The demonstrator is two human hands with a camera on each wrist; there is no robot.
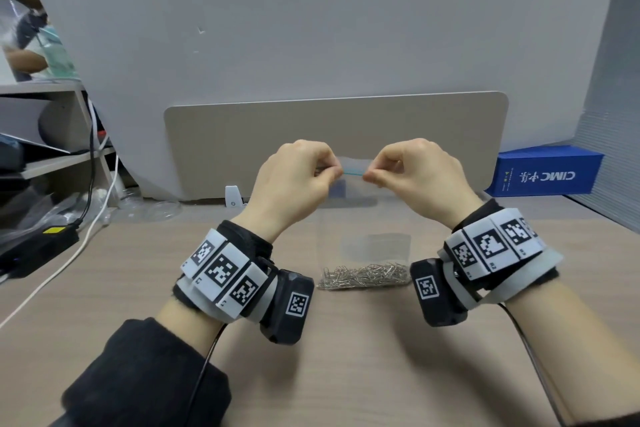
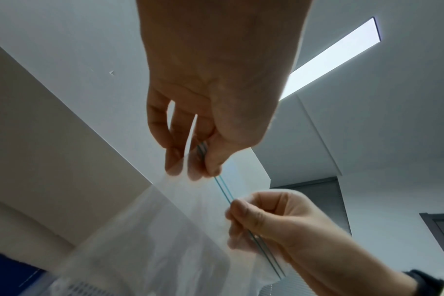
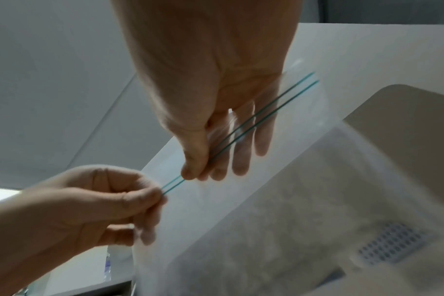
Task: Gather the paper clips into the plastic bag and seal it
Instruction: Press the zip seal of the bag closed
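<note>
Paper clips (image 1: 363, 276) fill the bottom of the plastic bag (image 1: 367, 218), held upright over the counter (image 1: 138, 288); left hand (image 1: 294, 177) and right hand (image 1: 415, 170) pinch its zip strip (image 1: 352, 174).

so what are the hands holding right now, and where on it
Both hold the clear plastic bag by its top edge, pinching the blue-green zip strip: left hand at one end, right hand at the other. The paper clips sit inside.
</note>
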